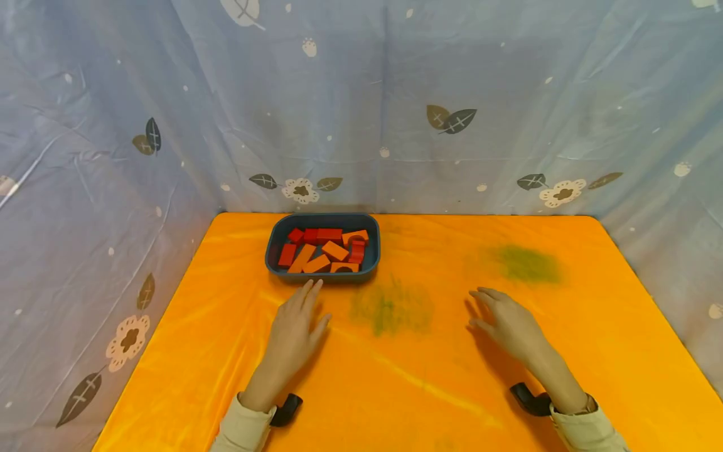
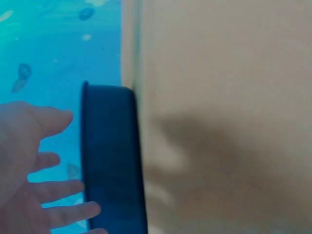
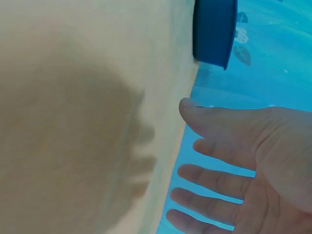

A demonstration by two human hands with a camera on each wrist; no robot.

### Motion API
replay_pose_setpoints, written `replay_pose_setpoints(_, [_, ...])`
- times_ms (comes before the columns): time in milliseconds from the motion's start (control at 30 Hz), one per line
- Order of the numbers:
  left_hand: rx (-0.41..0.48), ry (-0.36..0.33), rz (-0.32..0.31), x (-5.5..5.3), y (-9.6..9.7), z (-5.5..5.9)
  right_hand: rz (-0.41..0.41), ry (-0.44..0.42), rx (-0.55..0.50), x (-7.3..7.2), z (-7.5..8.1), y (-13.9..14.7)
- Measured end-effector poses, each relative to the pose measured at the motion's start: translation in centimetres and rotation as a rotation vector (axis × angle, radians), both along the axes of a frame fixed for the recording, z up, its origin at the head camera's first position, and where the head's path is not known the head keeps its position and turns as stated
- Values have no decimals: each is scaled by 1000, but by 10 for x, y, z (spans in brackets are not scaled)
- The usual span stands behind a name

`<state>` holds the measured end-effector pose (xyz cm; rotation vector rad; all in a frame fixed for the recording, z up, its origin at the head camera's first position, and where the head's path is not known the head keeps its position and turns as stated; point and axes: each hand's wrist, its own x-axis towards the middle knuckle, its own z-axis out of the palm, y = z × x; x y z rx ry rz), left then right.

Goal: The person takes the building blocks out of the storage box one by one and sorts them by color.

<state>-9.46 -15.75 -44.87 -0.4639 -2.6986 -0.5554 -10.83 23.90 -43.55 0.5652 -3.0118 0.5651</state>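
Observation:
A dark blue-grey rectangular bin (image 1: pixel 369 274) sits toward the back left of the table, with several red and orange toy blocks (image 1: pixel 329 235) lying loose inside. Just in front of its near side is my left hand (image 1: pixel 294 326), fingers extended and nothing held. In the left wrist view the fingertips (image 2: pixel 90 209) overlap the bin's outer wall (image 2: pixel 112 156). Over the right half of the table hovers my right hand (image 1: pixel 511 323), empty, its fingers spread apart. The right wrist view shows the bin (image 3: pixel 214 31) beyond that hand's thumb.
An orange-yellow cloth (image 1: pixel 429 402) covers the table, with greenish smudges (image 1: pixel 525 263) at the right and in the middle. Blue-grey curtains (image 1: pixel 361 94) printed with leaves and flowers stand behind and along both sides. Each wrist carries a black mount (image 1: pixel 287 410).

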Motion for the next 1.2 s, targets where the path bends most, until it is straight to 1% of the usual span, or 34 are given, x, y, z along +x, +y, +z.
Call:
replay_pose_setpoints(133, [92,-17,4,-4,-4,7,23,18,5,-6,4,-6])
replay_pose_setpoints(233, [152,-56,26,-7,-9,11,40,19,15,-10,7,-13])
replay_pose_setpoints(367, [203,-122,59,-13,-19,15,58,6,-1,-15,10,-25])
replay_pose_setpoints(467, [229,-149,79,-16,-27,17,74,-3,-12,-19,13,-35])
replay_pose_setpoints(667, [307,-151,102,-22,-42,20,105,-1,-20,-30,17,-55])
replay_pose_setpoints(900, [409,-155,121,-33,-53,20,157,6,-50,-47,26,-81])
replay_pose_setpoints(1000, [429,-158,124,-38,-56,19,187,2,-78,-58,32,-96])
replay_pose_setpoints(1100, [437,-137,124,-42,-57,17,227,-1,-119,-72,37,-110])
replay_pose_setpoints(1200, [460,-115,128,-47,-59,13,275,-22,-177,-88,40,-124])
